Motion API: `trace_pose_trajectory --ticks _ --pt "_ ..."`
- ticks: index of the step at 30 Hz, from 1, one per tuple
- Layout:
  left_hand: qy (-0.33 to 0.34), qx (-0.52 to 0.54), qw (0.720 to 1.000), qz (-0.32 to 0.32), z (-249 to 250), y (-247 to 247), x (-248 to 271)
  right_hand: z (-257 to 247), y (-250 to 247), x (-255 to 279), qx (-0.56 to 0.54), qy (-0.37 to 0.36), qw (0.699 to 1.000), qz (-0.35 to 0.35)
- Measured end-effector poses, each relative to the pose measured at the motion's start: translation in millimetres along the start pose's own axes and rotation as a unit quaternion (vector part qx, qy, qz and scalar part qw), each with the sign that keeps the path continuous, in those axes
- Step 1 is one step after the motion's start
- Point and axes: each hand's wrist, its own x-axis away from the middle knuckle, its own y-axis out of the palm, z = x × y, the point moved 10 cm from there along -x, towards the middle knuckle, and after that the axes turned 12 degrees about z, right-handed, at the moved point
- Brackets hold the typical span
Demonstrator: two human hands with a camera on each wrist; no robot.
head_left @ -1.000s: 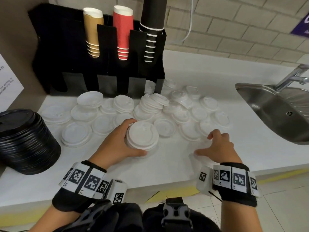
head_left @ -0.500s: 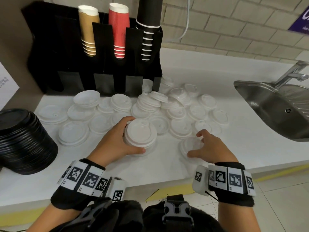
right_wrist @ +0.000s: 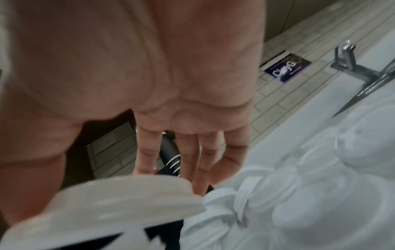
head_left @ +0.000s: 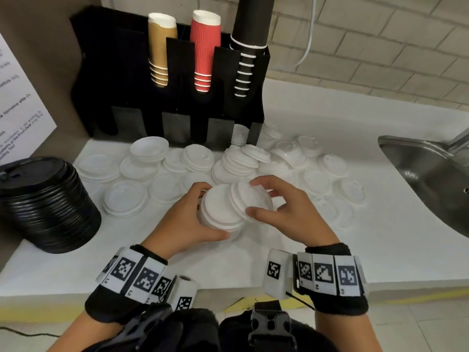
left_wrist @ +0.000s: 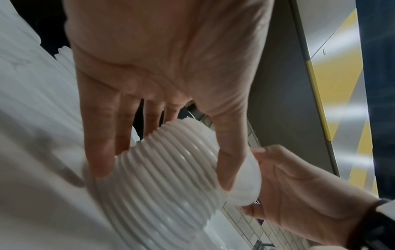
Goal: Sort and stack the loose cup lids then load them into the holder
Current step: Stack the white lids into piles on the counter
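1. White counter (head_left: 330, 250) fills the head view; steel sink (head_left: 429, 179) at 3 o'clock w/ tap just behind it.
2. Black holder (head_left: 121, 80) at 12 o'clock, back of counter; upright tubes carry brown cups (head_left: 160, 49), red cups (head_left: 205, 47), black cups (head_left: 250, 47). Its low front slots sit right behind the loose lids, one white lid (head_left: 239, 134) in the far-right slot.
3. Black lid stack (head_left: 48, 204) at 9 o'clock, upright, well apart from the hands.
4. Loose white lids (head_left: 327, 166) spread flat from 10 to 2 o'clock betw. holder and hands, some in short piles, one pile leaning near 12.
5. White lid stack (head_left: 220, 212) at centre, on the counter front; long axis roughly vertical, tilted a bit, tops facing up. Left wrist view shows its ribbed rims (left_wrist: 162, 169) nested.
6. Left hand (head_left: 182, 224) wraps the stack's side, thumb at 6 o'clock, fingers at 11: firm hold.
7. Right hand (head_left: 291, 212) pinches one lid (head_left: 250, 201) betw. thumb and fingertips, narrow grip; lid tilted, overlapping the stack's top at 2 o'clock, not seated flat.
8. Right wrist view blurred; lid edge (right_wrist: 128, 194) shows below fingers (right_wrist: 147, 152).
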Motion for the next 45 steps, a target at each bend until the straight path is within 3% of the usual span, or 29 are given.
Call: trace_pose_trajectory --ticks 9,27,30,32,35,37,40,45 --pt "-0.005 -0.002 1.0 0.01 2 2 0 -19 36 -10 0.007 -0.094 0.995 -0.024" --pt "-0.002 -0.002 1.0 0.014 2 1 -2 -25 48 -7 0.062 -0.139 0.986 -0.073" --pt "0.006 -0.007 1.0 0.005 3 0 -2 -9 23 -15 0.021 -0.098 0.995 -0.021" --pt "0.009 -0.015 1.0 0.0 3 -2 -3 19 -3 -24 0.081 -0.041 0.995 0.03" --pt "0.011 -0.027 1.0 0.0 2 -4 -3 75 -21 -24 0.26 0.084 0.962 -0.015" --pt "0.009 -0.027 1.0 -0.002 2 -5 -3 97 -25 -19 0.292 0.139 0.945 -0.043" --pt "0.007 -0.024 1.0 -0.004 2 -5 -2 103 -24 -17 0.285 0.162 0.943 -0.056" --pt "0.009 -0.021 1.0 -0.003 3 -5 -2 94 -18 -16 0.304 0.141 0.94 -0.069"
